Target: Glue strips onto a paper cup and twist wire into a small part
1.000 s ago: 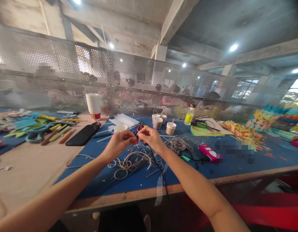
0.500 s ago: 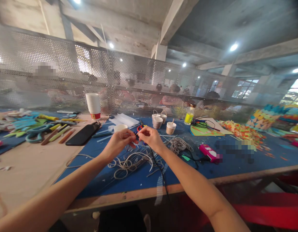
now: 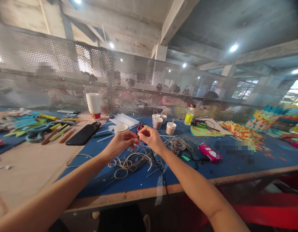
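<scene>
Fingertips of my left hand (image 3: 122, 140) and my right hand (image 3: 151, 138) meet above the middle of the blue mat. Both hands are closed in a pinch around something small and dark, too small to make out. Under them lie loose loops of pale cord (image 3: 125, 165) and thin clear strips. A tangled grey cord bundle (image 3: 179, 145) rests right of my right hand. Behind the hands are orange-handled scissors (image 3: 140, 127), partly hidden, and a white paper cup (image 3: 120, 128). A black cable (image 3: 155, 164) runs down past my right wrist to the table's edge.
To the left lie a black phone (image 3: 83, 134), teal scissors (image 3: 34, 137) and coloured tools. A stack of paper cups (image 3: 93, 104), small cups (image 3: 171, 128) and a yellow-labelled bottle (image 3: 189, 116) stand farther back. A pink box (image 3: 208, 152) and paper scraps (image 3: 245, 132) lie right. A perforated screen (image 3: 136, 77) rises behind.
My left hand has shifted slightly, its fingers rearranged around the small dark thing. My right hand stays nearly in place, and the things on the table have not moved.
</scene>
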Action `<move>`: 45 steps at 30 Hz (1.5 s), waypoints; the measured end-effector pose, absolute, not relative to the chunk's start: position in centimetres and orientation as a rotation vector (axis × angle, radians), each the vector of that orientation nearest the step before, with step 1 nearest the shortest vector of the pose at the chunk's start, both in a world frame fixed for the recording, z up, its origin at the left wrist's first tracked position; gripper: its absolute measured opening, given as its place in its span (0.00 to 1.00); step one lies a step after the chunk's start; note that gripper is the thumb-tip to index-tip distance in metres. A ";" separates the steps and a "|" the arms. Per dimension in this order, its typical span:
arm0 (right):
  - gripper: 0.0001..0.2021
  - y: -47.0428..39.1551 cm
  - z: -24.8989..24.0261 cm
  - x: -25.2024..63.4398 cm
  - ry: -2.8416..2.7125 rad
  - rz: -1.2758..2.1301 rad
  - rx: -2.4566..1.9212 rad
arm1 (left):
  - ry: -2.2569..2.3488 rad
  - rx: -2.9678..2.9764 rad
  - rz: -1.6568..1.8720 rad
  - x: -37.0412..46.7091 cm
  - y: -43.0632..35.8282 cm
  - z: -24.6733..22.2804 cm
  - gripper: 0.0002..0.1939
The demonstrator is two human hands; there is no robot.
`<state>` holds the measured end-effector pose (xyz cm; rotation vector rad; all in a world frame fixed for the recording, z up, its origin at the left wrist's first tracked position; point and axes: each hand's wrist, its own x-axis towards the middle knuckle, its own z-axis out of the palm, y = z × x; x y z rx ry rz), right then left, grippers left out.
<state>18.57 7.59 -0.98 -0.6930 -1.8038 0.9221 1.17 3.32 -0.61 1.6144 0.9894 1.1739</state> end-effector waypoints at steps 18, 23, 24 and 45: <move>0.08 7.3 -0.4 18.6 -1.729 1.107 -0.665 | 0.849 1.431 1.080 0.7 3.2 -0.3 0.12; 0.08 7.5 -0.6 18.7 -1.732 1.070 -0.678 | 0.895 1.461 1.160 1.0 3.3 -0.5 0.11; 0.08 7.5 -0.6 18.7 -1.733 1.057 -0.684 | 0.917 1.503 1.208 1.1 3.3 -0.5 0.11; 0.06 7.4 -0.8 18.6 -1.785 1.023 -0.653 | 0.955 1.562 1.094 0.7 3.4 -0.3 0.11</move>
